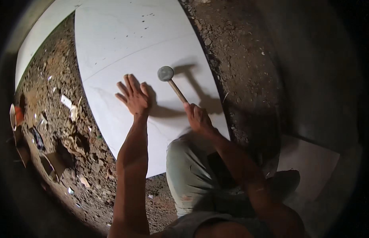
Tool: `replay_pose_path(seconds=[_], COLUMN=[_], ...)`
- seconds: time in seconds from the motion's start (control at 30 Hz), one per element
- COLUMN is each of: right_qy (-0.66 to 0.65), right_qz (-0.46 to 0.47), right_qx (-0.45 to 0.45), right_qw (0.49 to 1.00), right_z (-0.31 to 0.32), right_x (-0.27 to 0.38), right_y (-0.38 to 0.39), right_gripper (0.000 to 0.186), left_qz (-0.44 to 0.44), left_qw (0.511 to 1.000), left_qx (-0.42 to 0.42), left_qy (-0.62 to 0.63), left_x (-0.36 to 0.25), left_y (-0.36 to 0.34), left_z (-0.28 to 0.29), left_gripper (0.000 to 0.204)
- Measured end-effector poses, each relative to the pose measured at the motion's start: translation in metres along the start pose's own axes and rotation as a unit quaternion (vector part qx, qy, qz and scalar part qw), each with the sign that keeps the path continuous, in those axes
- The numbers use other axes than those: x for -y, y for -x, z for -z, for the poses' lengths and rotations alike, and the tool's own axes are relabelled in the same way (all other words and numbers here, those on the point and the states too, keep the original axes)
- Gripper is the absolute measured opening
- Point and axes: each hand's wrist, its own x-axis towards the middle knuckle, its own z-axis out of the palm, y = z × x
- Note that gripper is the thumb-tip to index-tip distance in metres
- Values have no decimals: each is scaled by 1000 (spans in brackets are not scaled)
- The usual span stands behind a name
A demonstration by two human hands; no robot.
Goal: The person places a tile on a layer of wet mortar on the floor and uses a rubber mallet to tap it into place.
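A rubber mallet (165,73) with a round grey head and a wooden handle is gripped near the handle's end by my right hand (198,118). Its head is over a large white floor tile (174,137) and casts a shadow to the right. My left hand (133,95) is on or just over the same tile, left of the mallet, with its fingers spread and nothing in them. A thin joint line crosses the white surface beyond my hands, and another white tile (129,27) continues past it, with dark specks on it.
Rough soil (57,99) with rubble and scraps borders the tiles on the left, where an orange container (17,117) stands. More bare dirt (232,51) runs along the right. A flat pale panel (311,162) lies at lower right. My knee (188,170) is at the near tile edge.
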Motion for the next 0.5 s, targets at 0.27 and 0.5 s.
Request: replay_pose_path(seconds=[0.27, 0.5], right_qy=[-378, -70], right_qz=[-306, -119], right_qx=[223, -195], right_qw=[845, 971], right_z=[-25, -30], right_x=[-12, -26], right_y=[25, 7], right_gripper=[22, 22], left_qz=[7, 16], left_qw=[1000, 1000], left_qx=[23, 23], left_qy=[3, 3], left_x=[-21, -18], left_y=[-7, -5], left_z=[-1, 0], left_gripper=[64, 65])
